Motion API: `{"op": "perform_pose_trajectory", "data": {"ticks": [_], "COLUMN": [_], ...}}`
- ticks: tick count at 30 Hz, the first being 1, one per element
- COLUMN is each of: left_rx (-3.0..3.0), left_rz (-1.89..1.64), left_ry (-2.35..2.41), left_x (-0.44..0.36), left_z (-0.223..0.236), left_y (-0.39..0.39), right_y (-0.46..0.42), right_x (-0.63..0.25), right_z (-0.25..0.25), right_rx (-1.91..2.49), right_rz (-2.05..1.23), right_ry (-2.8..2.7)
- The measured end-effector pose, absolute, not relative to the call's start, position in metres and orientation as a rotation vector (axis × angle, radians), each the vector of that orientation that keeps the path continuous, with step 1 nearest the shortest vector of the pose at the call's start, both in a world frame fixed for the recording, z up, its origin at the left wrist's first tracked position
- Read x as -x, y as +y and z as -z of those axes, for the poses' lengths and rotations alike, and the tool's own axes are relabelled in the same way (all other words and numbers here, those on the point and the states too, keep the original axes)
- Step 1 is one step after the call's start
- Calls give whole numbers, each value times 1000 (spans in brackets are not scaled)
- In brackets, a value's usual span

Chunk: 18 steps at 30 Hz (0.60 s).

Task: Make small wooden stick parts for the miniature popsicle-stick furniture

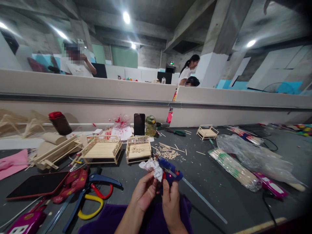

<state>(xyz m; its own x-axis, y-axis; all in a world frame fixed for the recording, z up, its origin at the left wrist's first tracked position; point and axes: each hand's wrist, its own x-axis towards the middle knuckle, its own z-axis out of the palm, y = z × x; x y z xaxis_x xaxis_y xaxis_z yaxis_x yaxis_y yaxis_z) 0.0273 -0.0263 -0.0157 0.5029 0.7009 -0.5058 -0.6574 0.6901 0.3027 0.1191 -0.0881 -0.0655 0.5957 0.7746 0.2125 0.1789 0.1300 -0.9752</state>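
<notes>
My left hand pinches a crumpled white tissue against the nozzle end of a blue glue gun. My right hand is wrapped round the gun's grip, and a small red light glows on its body. Both hands hover over a purple cloth at the near edge of the dark table. Just beyond the hands stand two small wooden stick-built benches, with loose cut stick pieces to their right.
To the left lie blue and red-yellow cutters, a dark tablet and stick frames. A phone, a jar and a third small bench stand farther back. Bagged skewers lie right. People stand beyond the partition wall.
</notes>
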Motion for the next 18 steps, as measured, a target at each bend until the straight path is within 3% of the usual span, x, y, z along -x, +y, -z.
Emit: {"op": "perform_pose_trajectory", "data": {"ticks": [18], "left_rx": [-149], "left_rz": [-865], "left_ry": [674], "left_x": [-27], "left_z": [17], "left_y": [-27], "right_y": [-87], "right_x": [-123], "right_z": [63], "right_rx": [1351], "right_rz": [-667], "right_ry": [-740]}}
